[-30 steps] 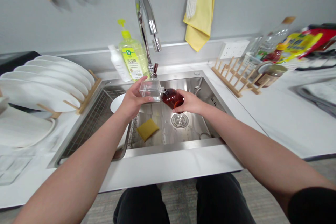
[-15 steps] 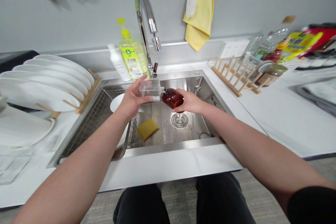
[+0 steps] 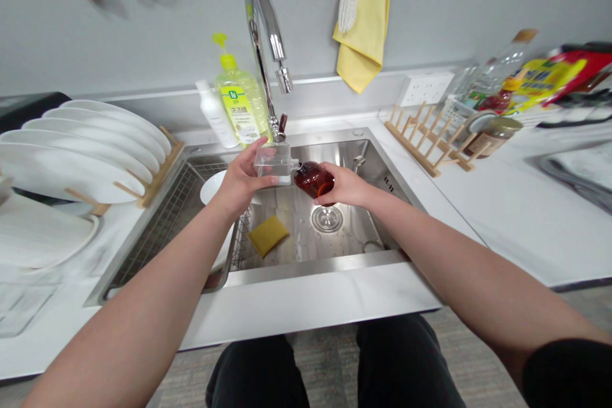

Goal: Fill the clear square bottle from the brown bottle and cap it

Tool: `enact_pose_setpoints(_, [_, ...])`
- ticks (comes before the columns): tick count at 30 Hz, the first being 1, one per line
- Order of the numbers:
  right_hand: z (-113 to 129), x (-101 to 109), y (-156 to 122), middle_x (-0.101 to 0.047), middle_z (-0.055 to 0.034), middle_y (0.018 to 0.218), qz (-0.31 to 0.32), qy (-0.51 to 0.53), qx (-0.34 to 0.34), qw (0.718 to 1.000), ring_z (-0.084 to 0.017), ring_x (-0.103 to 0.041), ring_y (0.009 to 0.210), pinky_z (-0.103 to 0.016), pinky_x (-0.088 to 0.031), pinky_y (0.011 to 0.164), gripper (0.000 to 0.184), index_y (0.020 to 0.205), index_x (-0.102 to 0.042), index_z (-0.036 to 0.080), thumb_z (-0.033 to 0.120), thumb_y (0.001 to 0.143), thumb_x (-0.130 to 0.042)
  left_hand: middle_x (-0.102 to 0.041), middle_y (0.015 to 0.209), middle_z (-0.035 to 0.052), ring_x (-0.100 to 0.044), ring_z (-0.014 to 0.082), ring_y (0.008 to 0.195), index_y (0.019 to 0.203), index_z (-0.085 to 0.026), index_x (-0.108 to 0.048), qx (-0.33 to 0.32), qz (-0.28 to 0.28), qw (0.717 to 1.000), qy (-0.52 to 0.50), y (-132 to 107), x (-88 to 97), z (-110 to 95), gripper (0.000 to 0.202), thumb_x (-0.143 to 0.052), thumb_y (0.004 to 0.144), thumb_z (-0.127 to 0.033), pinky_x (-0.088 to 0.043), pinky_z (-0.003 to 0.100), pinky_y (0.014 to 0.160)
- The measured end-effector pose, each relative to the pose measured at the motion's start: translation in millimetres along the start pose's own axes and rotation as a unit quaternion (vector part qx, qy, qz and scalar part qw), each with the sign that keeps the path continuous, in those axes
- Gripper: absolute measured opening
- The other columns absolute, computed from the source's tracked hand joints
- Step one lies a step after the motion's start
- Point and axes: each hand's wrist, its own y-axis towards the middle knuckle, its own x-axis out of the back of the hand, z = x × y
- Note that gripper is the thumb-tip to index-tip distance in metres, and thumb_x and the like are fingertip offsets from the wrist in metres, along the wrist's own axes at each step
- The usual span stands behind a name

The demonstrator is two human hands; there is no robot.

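Over the steel sink (image 3: 392, 194), my left hand (image 3: 238, 182) grips a clear square glass container (image 3: 273, 163), thumb across its front. My right hand (image 3: 345, 186) holds a small dark red bottle (image 3: 312, 178) tipped on its side, with its mouth against the right edge of the container. Both hands hover just below the curved chrome tap (image 3: 266, 32). A yellow sponge (image 3: 268, 234) lies on the sink floor beside the drain (image 3: 327, 218).
A wire rack (image 3: 167, 229) with a white plate (image 3: 213, 187) fills the sink's left half. Several white plates stand in a wooden rack (image 3: 86, 146) at left. Yellow dish soap (image 3: 238, 99) stands behind the sink, an empty wooden rack (image 3: 428, 137) and jars at right.
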Motion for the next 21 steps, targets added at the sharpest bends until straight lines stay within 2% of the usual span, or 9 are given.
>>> enact_pose_setpoints(3, [0.0, 0.3, -0.1, -0.088, -0.007, 0.129, 0.001, 0.0, -0.001, 1.0, -0.037, -0.084, 0.115, -0.054, -0.068, 0.11, 0.086, 0.147, -0.073, 0.027, 0.038, 0.069, -0.108, -0.079, 0.143, 0.0075, -0.078, 0.0253, 0.114, 0.154, -0.034, -0.067, -0.012, 0.001, 1.0, -0.008, 1.7, 0.2, 1.2, 0.11, -0.118, 0.057, -0.026, -0.067, 0.047, 0.108])
enact_pose_setpoints(7, [2.4, 1.2, -0.9, -0.088, -0.007, 0.127, 0.0, -0.01, -0.005, 1.0, -0.037, -0.084, 0.113, -0.053, -0.068, 0.108, 0.083, 0.145, -0.074, 0.028, 0.037, 0.069, -0.108, -0.081, 0.138, 0.0062, -0.079, 0.0199, 0.102, 0.138, -0.032, -0.062, -0.018, 0.006, 0.999, -0.027, 3.0, 0.0, 1.8, 0.101, -0.118, 0.055, -0.024, -0.068, 0.037, 0.095])
enact_pose_setpoints(10, [4.4, 1.6, -1.2, -0.088, -0.0068, 0.127, -0.006, -0.025, -0.005, 1.0, -0.037, -0.084, 0.113, -0.052, -0.067, 0.107, 0.082, 0.142, -0.075, 0.028, 0.037, 0.069, -0.109, -0.081, 0.14, 0.0067, -0.079, 0.02, 0.1, 0.135, -0.032, -0.06, -0.02, 0.012, 0.999, -0.024, 2.8, 0.0, 1.8, 0.096, -0.117, 0.058, -0.023, -0.069, 0.037, 0.092])
enact_pose_setpoints(15, [3.1, 1.2, -0.5, -0.088, -0.0064, 0.125, -0.005, -0.029, -0.005, 1.0, -0.035, -0.084, 0.11, -0.049, -0.068, 0.102, 0.079, 0.14, -0.076, 0.027, 0.037, 0.068, -0.109, -0.08, 0.14, 0.0072, -0.081, 0.0225, 0.106, 0.136, -0.031, -0.062, -0.024, 0.006, 1.0, -0.018, 2.6, 0.3, 2.1, 0.095, -0.116, 0.058, -0.022, -0.07, 0.042, 0.097])
enact_pose_setpoints(21, [1.6, 1.2, -0.7, -0.088, -0.0065, 0.126, 0.0, -0.018, -0.003, 1.0, -0.035, -0.084, 0.111, -0.049, -0.067, 0.104, 0.082, 0.142, -0.075, 0.027, 0.039, 0.068, -0.108, -0.08, 0.141, 0.0072, -0.08, 0.0231, 0.106, 0.137, -0.032, -0.063, -0.023, 0.005, 1.0, -0.02, 2.5, 0.8, 2.5, 0.097, -0.117, 0.058, -0.025, -0.069, 0.042, 0.095])
